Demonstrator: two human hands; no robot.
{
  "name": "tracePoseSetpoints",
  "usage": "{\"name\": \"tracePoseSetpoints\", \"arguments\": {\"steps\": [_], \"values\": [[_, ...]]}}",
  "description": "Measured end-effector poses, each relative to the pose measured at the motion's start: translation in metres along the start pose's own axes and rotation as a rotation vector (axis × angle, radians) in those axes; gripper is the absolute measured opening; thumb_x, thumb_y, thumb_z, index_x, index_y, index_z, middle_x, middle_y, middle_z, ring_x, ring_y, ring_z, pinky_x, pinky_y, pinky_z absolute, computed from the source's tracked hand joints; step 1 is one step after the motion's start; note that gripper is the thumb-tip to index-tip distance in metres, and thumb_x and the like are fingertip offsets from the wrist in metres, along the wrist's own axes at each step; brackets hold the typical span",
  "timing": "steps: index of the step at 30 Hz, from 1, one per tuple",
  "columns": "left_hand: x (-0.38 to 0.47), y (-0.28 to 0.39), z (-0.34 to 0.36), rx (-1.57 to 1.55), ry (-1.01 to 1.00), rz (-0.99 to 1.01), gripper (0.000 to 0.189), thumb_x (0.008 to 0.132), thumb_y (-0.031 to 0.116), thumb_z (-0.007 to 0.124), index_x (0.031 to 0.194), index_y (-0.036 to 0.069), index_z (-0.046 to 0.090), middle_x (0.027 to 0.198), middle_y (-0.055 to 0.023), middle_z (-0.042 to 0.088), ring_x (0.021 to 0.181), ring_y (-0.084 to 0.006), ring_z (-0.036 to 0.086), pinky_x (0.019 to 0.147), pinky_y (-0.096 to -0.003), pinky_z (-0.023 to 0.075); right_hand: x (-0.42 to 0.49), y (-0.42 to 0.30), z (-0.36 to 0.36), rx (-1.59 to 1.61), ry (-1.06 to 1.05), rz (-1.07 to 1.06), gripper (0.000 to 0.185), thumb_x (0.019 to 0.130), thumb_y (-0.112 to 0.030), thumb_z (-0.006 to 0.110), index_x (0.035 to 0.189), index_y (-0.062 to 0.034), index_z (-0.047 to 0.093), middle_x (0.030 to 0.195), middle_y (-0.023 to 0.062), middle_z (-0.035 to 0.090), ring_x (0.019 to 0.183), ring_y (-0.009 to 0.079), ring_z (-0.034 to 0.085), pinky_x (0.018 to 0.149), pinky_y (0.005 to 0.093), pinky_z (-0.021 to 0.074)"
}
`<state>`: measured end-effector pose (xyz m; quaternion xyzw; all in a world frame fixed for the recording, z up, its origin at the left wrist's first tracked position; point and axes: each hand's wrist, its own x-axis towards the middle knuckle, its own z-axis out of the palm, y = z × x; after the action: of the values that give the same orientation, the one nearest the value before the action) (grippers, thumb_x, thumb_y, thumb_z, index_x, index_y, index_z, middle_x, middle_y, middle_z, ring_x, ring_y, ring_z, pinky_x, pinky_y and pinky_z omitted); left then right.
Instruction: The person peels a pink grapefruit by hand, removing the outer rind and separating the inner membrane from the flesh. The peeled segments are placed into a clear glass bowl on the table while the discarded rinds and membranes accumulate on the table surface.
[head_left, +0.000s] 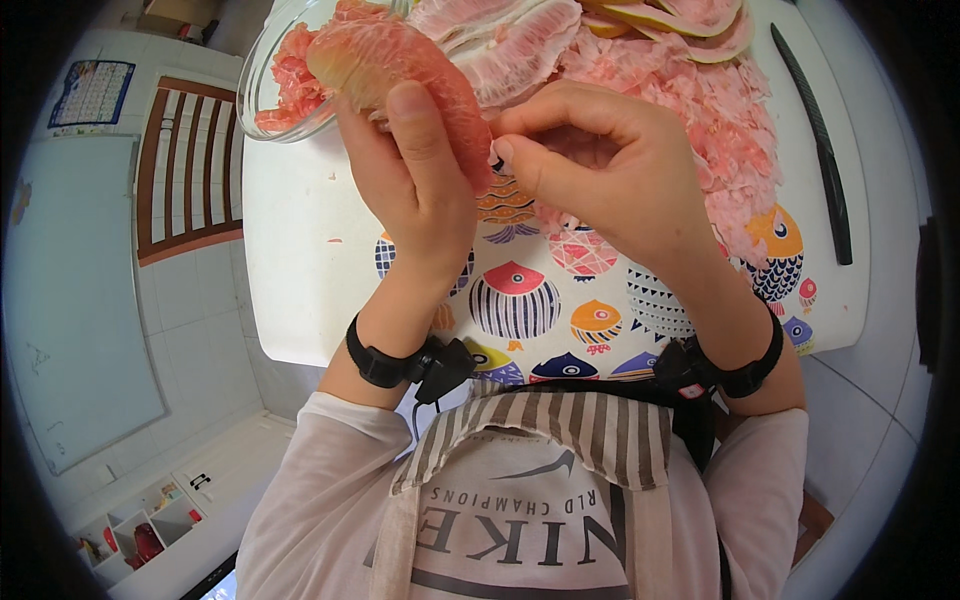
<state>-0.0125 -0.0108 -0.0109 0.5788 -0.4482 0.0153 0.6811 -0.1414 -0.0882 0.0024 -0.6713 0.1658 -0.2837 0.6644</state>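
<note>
My left hand (420, 165) holds a large peeled pink pomelo segment (442, 82), its thumb on the near face and its fingers behind. The thumb and index finger of my right hand (600, 165) pinch together at the segment's right edge, with a small pale scrap of membrane (493, 157) between them. Behind my left hand is a glass bowl (251, 112) of pink pulp pieces (294, 71). An unpeeled-membrane part of the pomelo (517, 56) lies beyond my hands. Pink membrane scraps (727, 127) are heaped beyond and to the right of my right hand.
Thick yellow-edged peels (705, 26) lie at the far right of the white table (292, 285). A black knife (821, 150) rests near the table's right edge. A fish-patterned mat (525, 341) lies under my forearms. Small scraps dot the table at left.
</note>
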Motion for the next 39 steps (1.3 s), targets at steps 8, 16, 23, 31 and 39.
{"name": "tracePoseSetpoints", "arguments": {"steps": [8,16,23,31,39], "values": [[-0.005,0.0,-0.004,0.123,-0.09,0.09,0.047,0.104,0.038,0.043,0.129,-0.001,0.042,0.114,-0.0097,0.056,0.097,-0.0159,0.055,0.083,-0.0266,0.0452,0.0,-0.002,0.0,-0.027,0.028,0.041,0.009,0.088,-0.001,0.067,0.096,0.0021,0.068,0.087,0.0002,0.067,0.071,0.0014,0.059,0.059,0.0173,0.0475],[-0.01,0.004,-0.003,0.191,-0.13,0.101,0.049,0.103,0.038,0.044,0.129,-0.003,0.041,0.115,-0.0115,0.056,0.099,-0.018,0.056,0.086,-0.0289,0.0445,0.001,0.004,0.009,-0.285,0.175,-0.234,0.008,0.078,0.001,0.067,0.08,-0.0021,0.06,0.071,-0.0063,0.055,0.058,-0.001,0.039,0.05,0.0175,0.0304],[-0.006,-0.007,-0.007,0.137,-0.119,0.193,0.048,0.105,0.041,0.036,0.128,-0.001,0.042,0.107,-0.0092,0.056,0.091,-0.0163,0.053,0.081,-0.0281,0.0433,0.001,0.004,0.009,-0.23,0.199,-0.181,0.008,0.077,-0.001,0.066,0.078,-0.0029,0.058,0.07,-0.0059,0.055,0.058,-0.0009,0.039,0.05,0.018,0.0308],[-0.002,0.001,0.003,-0.579,-0.119,-0.546,0.057,0.105,0.048,0.028,0.123,-0.001,0.051,0.092,-0.0044,0.052,0.081,-0.0134,0.049,0.073,-0.0271,0.0428,0.001,-0.001,0.001,-0.13,0.137,-0.078,0.008,0.078,-0.001,0.066,0.08,-0.0032,0.06,0.071,-0.0057,0.057,0.06,-0.0025,0.044,0.052,0.0165,0.0331],[0.007,0.003,0.004,-0.828,-0.17,-0.945,0.059,0.1,0.058,0.034,0.112,0.005,0.056,0.085,-0.0021,0.055,0.061,-0.0096,0.051,0.053,-0.0203,0.0409,0.003,0.001,-0.006,-0.114,0.058,-0.1,0.004,0.083,0.003,0.063,0.085,0.0004,0.061,0.081,0.0,0.063,0.07,0.0015,0.057,0.059,0.0171,0.0435]]}}
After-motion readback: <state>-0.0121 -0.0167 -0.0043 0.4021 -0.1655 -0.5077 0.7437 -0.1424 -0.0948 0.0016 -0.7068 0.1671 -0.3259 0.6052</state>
